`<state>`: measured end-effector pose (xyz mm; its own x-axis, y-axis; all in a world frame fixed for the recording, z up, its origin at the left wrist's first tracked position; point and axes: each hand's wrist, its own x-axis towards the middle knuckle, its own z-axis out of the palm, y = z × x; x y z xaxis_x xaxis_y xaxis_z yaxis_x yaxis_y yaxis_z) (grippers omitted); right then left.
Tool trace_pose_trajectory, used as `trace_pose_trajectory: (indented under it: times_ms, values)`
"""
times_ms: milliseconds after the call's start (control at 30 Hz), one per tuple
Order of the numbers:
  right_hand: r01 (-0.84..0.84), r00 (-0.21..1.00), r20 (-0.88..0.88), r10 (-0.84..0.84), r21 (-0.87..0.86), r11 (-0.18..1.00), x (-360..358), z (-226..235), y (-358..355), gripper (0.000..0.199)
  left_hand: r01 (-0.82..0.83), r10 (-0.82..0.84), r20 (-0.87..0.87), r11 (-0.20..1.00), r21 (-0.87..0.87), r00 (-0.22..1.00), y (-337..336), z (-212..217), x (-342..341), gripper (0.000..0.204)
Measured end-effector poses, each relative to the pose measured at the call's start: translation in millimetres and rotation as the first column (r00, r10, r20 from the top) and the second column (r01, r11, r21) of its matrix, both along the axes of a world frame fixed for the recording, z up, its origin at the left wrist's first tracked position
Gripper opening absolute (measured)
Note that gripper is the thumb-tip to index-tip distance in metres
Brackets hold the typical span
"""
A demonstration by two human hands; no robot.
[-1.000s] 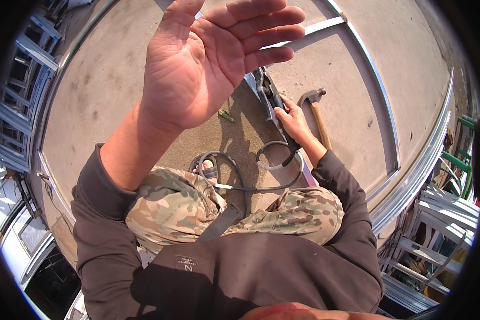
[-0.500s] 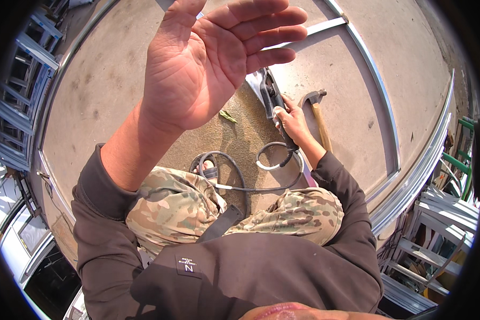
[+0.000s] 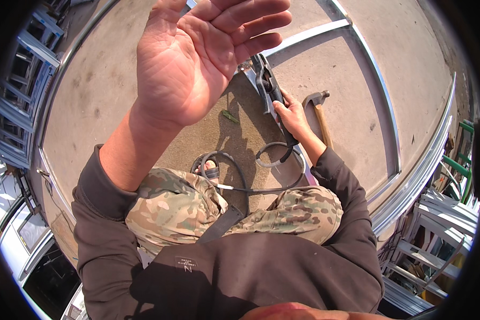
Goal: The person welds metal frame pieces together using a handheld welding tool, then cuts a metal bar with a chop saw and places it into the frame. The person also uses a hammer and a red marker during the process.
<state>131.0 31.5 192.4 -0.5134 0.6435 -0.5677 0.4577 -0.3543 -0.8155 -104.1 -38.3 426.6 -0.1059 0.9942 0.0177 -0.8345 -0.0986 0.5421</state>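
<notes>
My left hand (image 3: 184, 69) is raised with its palm showing and its fingers stretched out, holding nothing. It covers part of the metal frame behind it. Lower and to the right, my right hand (image 3: 293, 118) is wrapped round the black handle of a welding electrode holder (image 3: 265, 82). The holder's jaws point away from me, over a silver metal bar near a joint; whether they touch it I cannot tell. From the handle a dark cable (image 3: 269, 190) loops back toward my legs. A claw hammer (image 3: 321, 118) with a wooden handle lies just right of my right hand.
A silver metal frame (image 3: 383, 98) with a crossbar (image 3: 310, 34) lies on the concrete floor ahead. Long metal profiles (image 3: 410, 192) run along the right, beside stacked frames (image 3: 432, 234). More frames (image 3: 24, 128) stand at the left. A green leaf (image 3: 229, 116) lies before my sandalled foot (image 3: 208, 169).
My left hand has shifted a little to the left and away from me. The electrode holder and my right hand have moved slightly forward and left.
</notes>
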Motion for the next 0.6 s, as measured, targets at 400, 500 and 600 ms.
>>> trace_pose_trajectory:
  times_ms: [400, 500, 600]
  values:
    - [-0.039, 0.998, 0.045, 0.039, 0.008, 0.999, -4.3, -1.4, 3.2, 0.056, 0.024, -0.024, -0.02, 1.0, -0.002, 1.0, -0.4, -3.2, -1.1, 0.077]
    - [-0.035, 0.998, 0.043, 0.035, 0.0, 0.999, -4.0, -2.4, 2.5, 0.055, 0.024, -0.024, -0.031, 1.0, 0.007, 0.999, -0.7, -4.2, -1.2, 0.077]
    - [0.038, 0.999, -0.028, -0.039, -0.035, 0.999, -2.4, -2.7, 1.1, 0.053, 0.028, -0.028, -0.031, 0.999, 0.017, 0.999, -0.5, -5.6, -1.9, 0.077]
